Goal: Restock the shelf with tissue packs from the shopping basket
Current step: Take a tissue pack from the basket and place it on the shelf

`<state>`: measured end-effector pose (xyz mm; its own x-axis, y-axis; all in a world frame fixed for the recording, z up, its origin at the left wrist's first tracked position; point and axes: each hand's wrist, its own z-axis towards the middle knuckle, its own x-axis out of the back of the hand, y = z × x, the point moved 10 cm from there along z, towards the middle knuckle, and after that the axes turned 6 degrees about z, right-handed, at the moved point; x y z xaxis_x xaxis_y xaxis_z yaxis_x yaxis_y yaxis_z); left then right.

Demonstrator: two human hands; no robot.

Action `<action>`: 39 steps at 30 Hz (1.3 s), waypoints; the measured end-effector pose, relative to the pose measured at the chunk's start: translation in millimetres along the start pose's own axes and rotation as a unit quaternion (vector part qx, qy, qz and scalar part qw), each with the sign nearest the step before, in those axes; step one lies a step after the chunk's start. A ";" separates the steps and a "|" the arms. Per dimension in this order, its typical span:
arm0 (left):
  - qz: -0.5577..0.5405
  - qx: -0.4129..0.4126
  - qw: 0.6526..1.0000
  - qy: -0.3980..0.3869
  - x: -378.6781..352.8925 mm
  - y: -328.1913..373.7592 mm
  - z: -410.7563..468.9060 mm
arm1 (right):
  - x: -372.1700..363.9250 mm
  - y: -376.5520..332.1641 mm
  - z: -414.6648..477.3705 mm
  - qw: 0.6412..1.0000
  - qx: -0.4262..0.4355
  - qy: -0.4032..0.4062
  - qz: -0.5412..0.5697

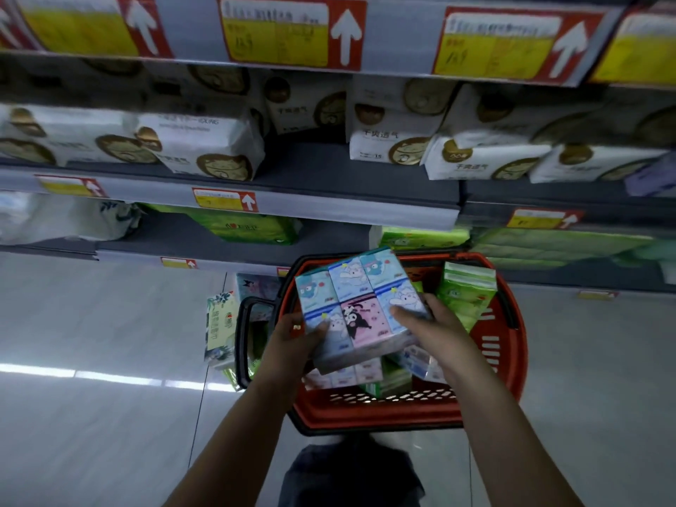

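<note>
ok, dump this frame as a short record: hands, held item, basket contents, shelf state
left hand: grips the cartoon multipack's left edge
right hand: grips its right edge
cartoon multipack: six printed panels facing up, held above the basket
basket: red, in front of the shelves
basket contents: green pack upright at the right; more cartoon packs beneath
middle shelf: bare gap between white packs
lower shelf: green packs
</note>
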<state>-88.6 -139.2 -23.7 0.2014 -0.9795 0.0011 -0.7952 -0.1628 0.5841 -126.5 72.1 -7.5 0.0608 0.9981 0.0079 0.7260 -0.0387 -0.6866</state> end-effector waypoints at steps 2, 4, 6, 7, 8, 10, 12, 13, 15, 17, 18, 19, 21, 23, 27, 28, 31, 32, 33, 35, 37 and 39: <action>-0.001 0.002 1.000 -0.011 -0.7 10.6 -15.6 | 0.8 -11.7 -12.4 1.000 0.004 -0.001 -0.003; -0.004 -0.003 1.000 -0.021 -0.8 23.0 -31.5 | 3.4 -25.7 -25.8 1.000 0.014 0.004 0.003; -0.004 -0.010 1.000 -0.027 -0.2 35.4 -46.7 | 6.2 -41.2 -40.8 1.000 0.027 0.010 0.010; -0.005 -0.016 0.999 -0.029 -0.1 42.1 -54.2 | 7.6 -47.7 -47.7 0.999 0.032 0.011 0.015; -0.006 -0.024 0.999 -0.028 0.4 49.3 -62.0 | 8.1 -54.5 -55.2 0.999 0.038 0.008 0.024; -0.014 -0.042 0.999 -0.027 0.8 64.6 -76.9 | 8.9 -69.1 -70.2 0.998 0.049 0.002 0.043; -0.026 -0.056 0.997 -0.039 -1.8 81.3 -92.0 | 10.1 -86.9 -86.2 0.996 0.068 0.002 0.055; -0.032 -0.063 0.997 -0.045 -3.1 89.5 -99.5 | 11.1 -96.9 -94.7 0.995 0.079 0.004 0.064; -0.039 -0.079 0.995 -0.049 -5.2 105.9 -115.2 | 13.4 -119.8 -112.3 0.992 0.099 0.004 0.081; -0.051 -0.089 0.994 -0.049 -7.2 120.4 -134.0 | 13.4 -144.3 -130.4 0.989 0.116 -0.001 0.094; -0.059 -0.091 0.993 -0.052 -8.3 126.6 -143.7 | 13.4 -156.1 -139.4 0.986 0.124 -0.002 0.107; -0.068 -0.092 0.992 -0.056 -9.3 133.2 -153.4 | 13.6 -167.0 -147.8 0.983 0.133 -0.004 0.123; -0.078 -0.097 0.990 -0.062 -9.5 148.4 -170.4 | 13.1 -188.0 -164.7 0.978 0.151 -0.009 0.143; -0.074 -0.111 0.989 -0.068 -8.5 170.1 -186.4 | 12.0 -208.3 -180.8 0.974 0.168 -0.016 0.154; -0.059 -0.146 0.983 -0.096 -8.4 211.6 -214.8 | 15.1 -235.9 -210.5 0.966 0.191 -0.016 0.176; -0.059 -0.150 0.982 -0.102 -8.7 219.6 -222.0 | 16.5 -241.9 -218.0 0.963 0.197 -0.014 0.183; -0.062 -0.151 0.980 -0.114 -9.1 236.7 -243.7 | 21.7 -258.2 -240.4 0.954 0.214 -0.003 0.209; -0.063 -0.155 0.979 -0.120 -10.0 241.7 -252.0 | 23.8 -263.5 -247.7 0.951 0.220 0.003 0.217; -0.063 -0.159 0.977 -0.125 -10.2 246.4 -258.9 | 25.7 -268.3 -254.9 0.948 0.225 0.010 0.223; -0.062 -0.166 0.975 -0.135 -10.9 256.0 -271.3 | 27.5 -277.4 -269.5 0.944 0.235 0.023 0.228; -0.059 -0.172 0.972 -0.147 -10.5 266.6 -282.6 | 27.6 -287.3 -284.3 0.939 0.245 0.029 0.238; -0.051 -0.183 0.968 -0.163 -12.7 279.4 -295.5 | 28.8 -299.6 -299.4 0.931 0.260 0.032 0.252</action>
<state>-144.3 -137.3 379.3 0.0284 -0.9557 -0.2929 -0.5126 -0.2655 0.8166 -137.2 98.2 416.0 0.3569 0.8535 -0.3798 0.1647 -0.4577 -0.8737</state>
